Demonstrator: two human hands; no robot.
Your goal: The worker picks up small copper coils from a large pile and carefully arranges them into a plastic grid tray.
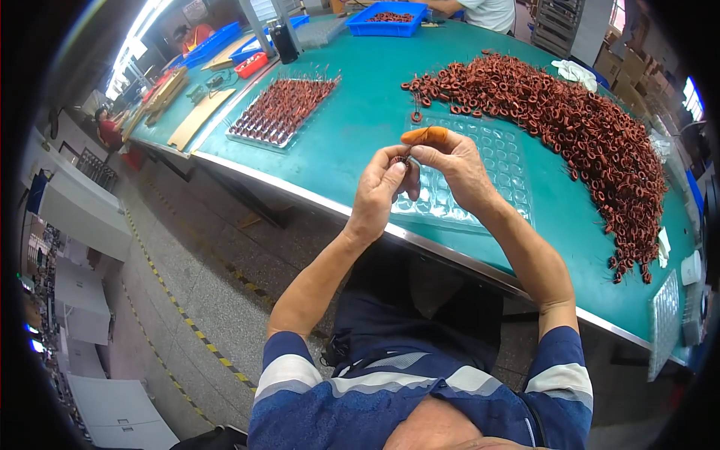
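Both hands meet over the near edge of the green table. My left hand (379, 191) pinches a small ring coil (403, 160), dark and reddish, between thumb and fingers. My right hand (459, 163), with an orange finger cot (426, 136) on its index finger, closes thumb and finger at the same coil, where its thin wire leads seem to be; fingers partly hide it. Beneath the hands lies a clear plastic tray (504, 161) with rows of round pockets. Farther left, another clear tray (238, 137) holds many red-brown ring coils with their leads upward.
A large heap of red-brown ring coils (555, 124) curves along the table's right side. At the back stand a blue bin (386, 28) of coils, a red box (250, 65) and a dark cylinder (283, 43). A white cloth (576, 73) lies behind the heap. Other people sit farther off.
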